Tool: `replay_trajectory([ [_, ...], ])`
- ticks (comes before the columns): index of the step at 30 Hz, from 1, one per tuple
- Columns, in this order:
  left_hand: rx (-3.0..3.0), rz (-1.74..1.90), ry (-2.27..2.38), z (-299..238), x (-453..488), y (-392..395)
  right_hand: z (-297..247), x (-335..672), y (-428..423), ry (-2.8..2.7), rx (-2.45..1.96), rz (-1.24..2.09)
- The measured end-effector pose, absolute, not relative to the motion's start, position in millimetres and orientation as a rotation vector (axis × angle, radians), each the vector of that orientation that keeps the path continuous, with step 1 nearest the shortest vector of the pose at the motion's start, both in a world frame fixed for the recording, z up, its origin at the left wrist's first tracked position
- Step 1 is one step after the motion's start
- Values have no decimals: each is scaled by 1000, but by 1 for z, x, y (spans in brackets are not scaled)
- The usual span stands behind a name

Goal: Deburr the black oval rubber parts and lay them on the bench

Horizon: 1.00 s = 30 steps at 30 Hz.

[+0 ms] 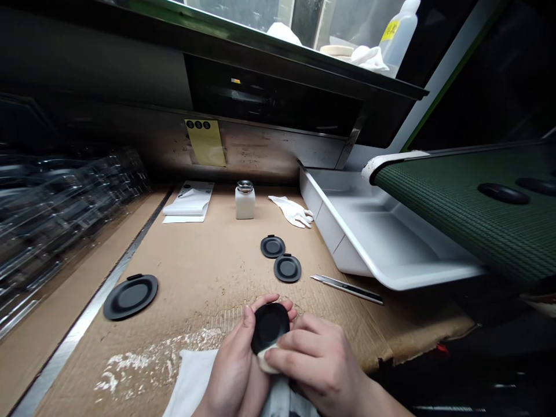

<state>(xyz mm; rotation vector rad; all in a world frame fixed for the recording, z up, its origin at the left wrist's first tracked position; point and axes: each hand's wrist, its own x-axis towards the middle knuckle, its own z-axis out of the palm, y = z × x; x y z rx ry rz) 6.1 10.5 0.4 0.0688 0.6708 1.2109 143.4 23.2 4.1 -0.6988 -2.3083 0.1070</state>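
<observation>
My left hand (232,362) grips a matte black round disc (269,327) with a small tab, holding it up above the cardboard. My right hand (317,359) is shut on a wad of white cloth (267,360) and presses it against the lower edge of the disc. A white sheet of cloth or paper (191,376) lies under my wrists. Several similar black discs lie farther off on the cardboard: two (273,247) (287,269) ahead of my hands, and a larger-looking one (130,296) to the left.
Ahead stand a white pump dispenser bottle (245,200), white gloves (292,211) and a folded white pad (189,201). A utility knife (347,289) lies beside a white tray (369,231). A green conveyor belt (478,214) carries black discs at right. Stacked clear plastic trays (65,220) fill the left.
</observation>
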Motion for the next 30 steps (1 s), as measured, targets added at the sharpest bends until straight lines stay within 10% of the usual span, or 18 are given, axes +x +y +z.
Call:
replay_trajectory([
  [30, 53, 1251, 623, -4, 8, 13, 17, 164, 28, -2189, -1027, 177],
])
